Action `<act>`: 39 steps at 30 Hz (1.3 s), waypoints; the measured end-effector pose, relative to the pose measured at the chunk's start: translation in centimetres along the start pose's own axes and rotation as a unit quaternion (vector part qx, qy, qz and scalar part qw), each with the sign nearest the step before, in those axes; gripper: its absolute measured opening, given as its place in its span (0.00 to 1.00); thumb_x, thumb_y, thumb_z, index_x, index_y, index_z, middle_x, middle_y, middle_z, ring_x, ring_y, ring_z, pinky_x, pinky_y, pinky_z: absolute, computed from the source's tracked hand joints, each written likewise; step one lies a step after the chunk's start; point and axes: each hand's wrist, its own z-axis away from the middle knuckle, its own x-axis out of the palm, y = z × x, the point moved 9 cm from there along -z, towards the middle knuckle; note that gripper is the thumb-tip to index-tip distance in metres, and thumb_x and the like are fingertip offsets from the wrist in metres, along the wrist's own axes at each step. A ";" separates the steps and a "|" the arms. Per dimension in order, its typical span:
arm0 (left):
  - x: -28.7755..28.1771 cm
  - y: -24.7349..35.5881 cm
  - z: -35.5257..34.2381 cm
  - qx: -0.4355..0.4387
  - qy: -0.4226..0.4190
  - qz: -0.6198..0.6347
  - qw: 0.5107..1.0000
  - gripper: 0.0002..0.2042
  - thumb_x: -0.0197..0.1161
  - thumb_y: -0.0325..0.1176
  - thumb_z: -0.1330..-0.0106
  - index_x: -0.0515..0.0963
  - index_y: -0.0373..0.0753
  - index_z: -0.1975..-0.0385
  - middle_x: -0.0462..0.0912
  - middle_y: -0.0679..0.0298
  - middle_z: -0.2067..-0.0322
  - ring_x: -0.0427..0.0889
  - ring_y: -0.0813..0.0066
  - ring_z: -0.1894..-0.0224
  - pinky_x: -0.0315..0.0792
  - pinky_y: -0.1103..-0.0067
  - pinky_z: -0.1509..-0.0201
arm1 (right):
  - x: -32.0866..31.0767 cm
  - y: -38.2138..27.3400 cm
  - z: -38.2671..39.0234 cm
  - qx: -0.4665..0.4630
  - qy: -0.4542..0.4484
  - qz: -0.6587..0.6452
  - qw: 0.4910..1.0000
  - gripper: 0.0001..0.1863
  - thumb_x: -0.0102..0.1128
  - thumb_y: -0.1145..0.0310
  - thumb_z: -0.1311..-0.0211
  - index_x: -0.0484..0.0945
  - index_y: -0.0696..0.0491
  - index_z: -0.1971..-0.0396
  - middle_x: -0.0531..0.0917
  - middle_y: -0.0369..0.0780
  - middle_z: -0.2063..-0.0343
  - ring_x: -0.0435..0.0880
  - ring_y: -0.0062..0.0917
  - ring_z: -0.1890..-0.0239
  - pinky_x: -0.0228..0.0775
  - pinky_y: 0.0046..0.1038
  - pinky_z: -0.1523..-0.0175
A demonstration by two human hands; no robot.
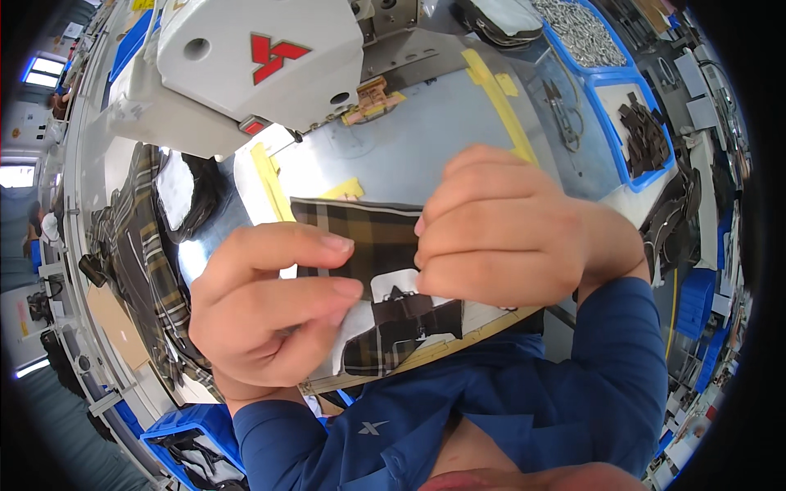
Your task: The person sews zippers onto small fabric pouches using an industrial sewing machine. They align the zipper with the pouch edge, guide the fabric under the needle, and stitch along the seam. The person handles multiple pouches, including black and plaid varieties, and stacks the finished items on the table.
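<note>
A dark plaid fabric piece (377,245) lies in front of me, with dark trim along its far edge and white backing showing nearer my body. On its near part is a dark strap (403,309) with a small dark fitting whose kind I cannot tell. My left hand (274,303) hovers over the fabric's left side, thumb and forefinger apart with nothing visible between them. At the fabric's right side, my right hand (503,229) is closed, its fingers curled in. Whatever those fingertips may grip is hidden.
A white sewing machine (254,61) stands beyond the fabric, over a metal work plate (426,139) marked with yellow tape (503,102). Scissors (561,114) lie right. Blue bins hold metal pieces (577,33) and dark strips (643,135). More plaid fabric (151,245) is piled left.
</note>
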 end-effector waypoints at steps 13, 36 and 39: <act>1.6 2.7 -0.2 0.162 -0.022 -0.222 0.961 0.13 0.74 0.25 0.53 0.90 0.40 0.65 0.88 0.61 0.58 0.89 0.62 0.60 0.79 0.74 0.64 | 0.3 -0.4 -0.1 -0.002 -0.006 -0.011 1.000 0.07 0.69 0.72 0.41 0.86 0.55 0.64 0.87 0.39 0.62 0.86 0.34 0.59 0.76 0.35 0.59; 3.1 0.7 2.8 0.209 -0.046 -0.108 0.971 0.16 0.78 0.24 0.45 0.86 0.38 0.55 0.84 0.60 0.55 0.89 0.61 0.57 0.77 0.72 0.61 | 0.4 -0.9 0.6 -0.058 0.066 0.014 0.996 0.07 0.71 0.71 0.41 0.89 0.56 0.64 0.85 0.38 0.67 0.85 0.30 0.64 0.74 0.30 0.63; 3.0 0.8 2.5 0.194 -0.054 -0.128 0.971 0.16 0.78 0.23 0.45 0.87 0.38 0.56 0.86 0.62 0.59 0.89 0.63 0.58 0.77 0.71 0.59 | 0.6 -0.6 0.7 -0.041 0.061 0.006 0.997 0.09 0.69 0.71 0.43 0.86 0.57 0.63 0.83 0.38 0.68 0.84 0.32 0.64 0.75 0.34 0.60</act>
